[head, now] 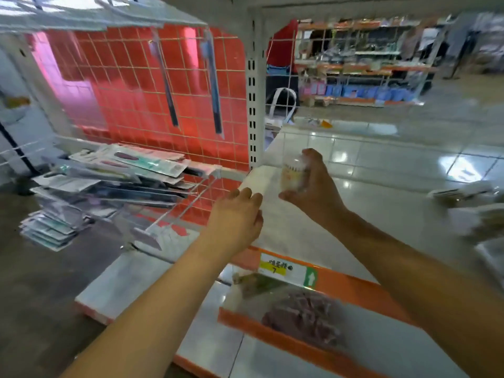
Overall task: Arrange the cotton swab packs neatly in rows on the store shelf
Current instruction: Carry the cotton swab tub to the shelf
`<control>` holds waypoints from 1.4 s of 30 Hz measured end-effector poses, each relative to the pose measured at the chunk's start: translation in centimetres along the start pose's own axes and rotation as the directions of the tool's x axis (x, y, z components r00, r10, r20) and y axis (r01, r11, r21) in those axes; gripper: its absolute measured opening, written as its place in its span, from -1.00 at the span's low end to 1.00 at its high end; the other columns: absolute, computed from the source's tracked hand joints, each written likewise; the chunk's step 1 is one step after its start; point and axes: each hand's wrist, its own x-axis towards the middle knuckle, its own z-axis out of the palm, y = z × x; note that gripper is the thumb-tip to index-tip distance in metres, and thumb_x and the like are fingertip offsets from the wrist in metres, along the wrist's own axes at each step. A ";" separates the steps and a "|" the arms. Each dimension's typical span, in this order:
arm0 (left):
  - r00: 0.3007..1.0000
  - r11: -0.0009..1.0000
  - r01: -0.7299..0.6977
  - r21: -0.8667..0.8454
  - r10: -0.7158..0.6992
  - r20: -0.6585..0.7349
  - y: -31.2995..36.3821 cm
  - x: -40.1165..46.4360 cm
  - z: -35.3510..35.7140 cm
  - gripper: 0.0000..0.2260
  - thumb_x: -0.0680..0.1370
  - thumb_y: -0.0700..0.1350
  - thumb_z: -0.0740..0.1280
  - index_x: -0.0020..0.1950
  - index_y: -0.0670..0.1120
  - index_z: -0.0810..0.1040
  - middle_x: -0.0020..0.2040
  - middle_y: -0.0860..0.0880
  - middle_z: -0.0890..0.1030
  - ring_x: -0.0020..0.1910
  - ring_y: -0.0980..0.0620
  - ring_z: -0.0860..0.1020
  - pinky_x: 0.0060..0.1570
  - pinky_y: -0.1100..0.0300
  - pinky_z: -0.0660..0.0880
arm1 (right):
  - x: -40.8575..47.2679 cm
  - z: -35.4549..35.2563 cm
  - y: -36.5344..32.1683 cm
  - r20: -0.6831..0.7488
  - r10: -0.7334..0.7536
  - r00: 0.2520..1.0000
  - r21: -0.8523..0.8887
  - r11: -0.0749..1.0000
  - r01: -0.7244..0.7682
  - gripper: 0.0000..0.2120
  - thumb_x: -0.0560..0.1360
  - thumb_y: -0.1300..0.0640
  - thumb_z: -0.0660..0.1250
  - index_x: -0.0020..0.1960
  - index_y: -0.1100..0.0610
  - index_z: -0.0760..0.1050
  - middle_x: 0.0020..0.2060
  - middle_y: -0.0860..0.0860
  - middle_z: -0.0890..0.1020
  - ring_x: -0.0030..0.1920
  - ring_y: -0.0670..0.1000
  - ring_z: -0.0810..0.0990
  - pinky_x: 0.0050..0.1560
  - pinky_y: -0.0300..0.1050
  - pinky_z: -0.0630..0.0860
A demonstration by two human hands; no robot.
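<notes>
The cotton swab pack [293, 173] is being gripped by the right hand [311, 186] over the white shelf [286, 227]; the left hand [237, 216], at nine o'clock, is reaching with relaxed fingers. Released tilted, the pack may be toppling.

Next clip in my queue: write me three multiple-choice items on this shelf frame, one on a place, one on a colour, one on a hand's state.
1. Where is the cotton swab pack?
A. in the right hand, above the white shelf
B. lying on the floor
C. hanging on the wire grid

2. What colour is the shelf's front edge strip?
A. blue
B. orange
C. black

3. How is the left hand?
A. gripping a pack
B. clenched in a fist
C. fingers relaxed, holding nothing

Key: 1 A, the right hand grips it over the shelf; 2 B, the strip is orange; 3 C, nothing is in its fingers.
</notes>
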 end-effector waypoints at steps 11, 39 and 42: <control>0.996 0.999 -0.022 -0.031 0.024 0.090 -3.3 3.5 3.8 -0.68 0.59 -0.08 0.10 0.33 -0.11 0.33 0.25 -0.10 0.42 0.23 -0.14 0.36 0.05 0.05 0.32 | 7.2 8.7 1.9 0.000 0.055 0.998 -0.100 0.993 -0.055 -0.15 0.23 0.19 0.56 0.36 0.09 0.14 0.17 0.11 0.39 0.15 0.05 0.43 0.08 -0.09 0.46; 0.991 0.966 -0.128 -0.226 0.133 0.008 -3.2 3.9 5.7 -0.76 0.59 -0.12 0.09 0.14 -0.12 0.49 0.03 -0.09 0.49 0.04 -0.07 0.44 -0.09 0.12 0.35 | 10.2 11.5 5.7 -0.127 0.157 0.979 -0.187 0.966 -0.179 0.15 0.30 0.21 0.52 0.49 0.01 -0.32 0.27 0.12 0.47 0.19 0.10 0.51 0.19 0.01 0.46; 0.989 0.966 -0.141 -0.218 0.145 0.002 -3.1 3.9 5.7 -0.76 0.59 -0.11 0.10 0.14 -0.11 0.49 0.03 -0.08 0.50 0.03 -0.06 0.45 -0.08 0.13 0.36 | 10.0 11.5 5.7 -0.145 0.188 0.971 -0.194 0.957 -0.215 0.17 0.29 0.16 0.53 0.48 0.01 -0.35 0.29 0.10 0.45 0.22 0.10 0.49 0.19 0.01 0.44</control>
